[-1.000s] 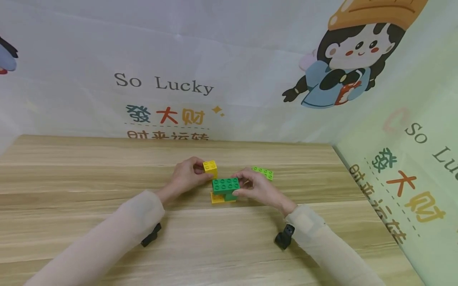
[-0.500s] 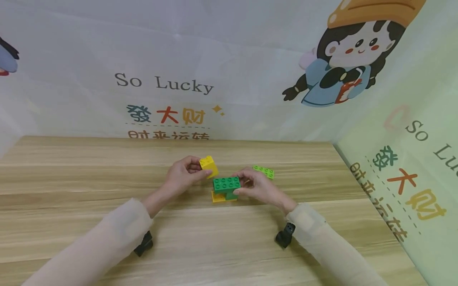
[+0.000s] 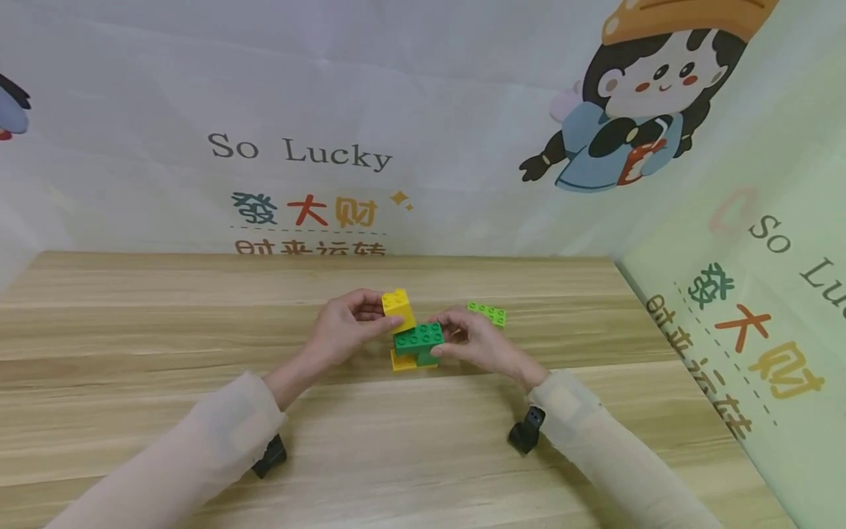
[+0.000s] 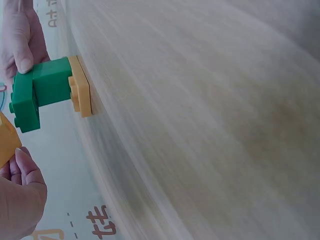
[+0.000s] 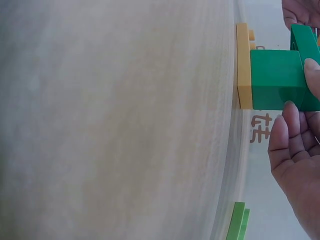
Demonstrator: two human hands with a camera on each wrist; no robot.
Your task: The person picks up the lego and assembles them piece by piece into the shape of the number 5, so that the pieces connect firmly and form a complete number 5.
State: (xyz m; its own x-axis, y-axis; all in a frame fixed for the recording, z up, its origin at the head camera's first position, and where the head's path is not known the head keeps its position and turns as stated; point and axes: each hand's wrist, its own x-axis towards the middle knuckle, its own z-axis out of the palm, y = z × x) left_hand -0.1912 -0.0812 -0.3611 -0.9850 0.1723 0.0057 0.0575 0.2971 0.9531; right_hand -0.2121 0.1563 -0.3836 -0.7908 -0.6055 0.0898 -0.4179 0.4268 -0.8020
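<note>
My left hand point(image 3: 345, 327) pinches a yellow building brick point(image 3: 399, 311), which tilts over the left end of a flat green brick point(image 3: 419, 339). Whether these two touch I cannot tell. My right hand point(image 3: 481, 347) grips the green brick's right end between thumb and fingers. Beneath it, a taller green block point(image 4: 52, 81) joins it to a thin orange-yellow base brick point(image 4: 82, 86), with the green brick overhanging to the left. In the right wrist view the right thumb lies on the flat green brick, and the other fingers are under and beside the stack point(image 5: 277, 75).
A light green brick point(image 3: 487, 314) lies on the wooden table point(image 3: 396, 455) behind my right hand. A printed cloth point(image 3: 449, 184) hangs along the table's back and right side. A black wrist camera point(image 3: 526, 431) sits under each forearm.
The left hand has raised and tilted the yellow brick, then shifted it right over the green brick's left end. My right hand stays gripping the stack.
</note>
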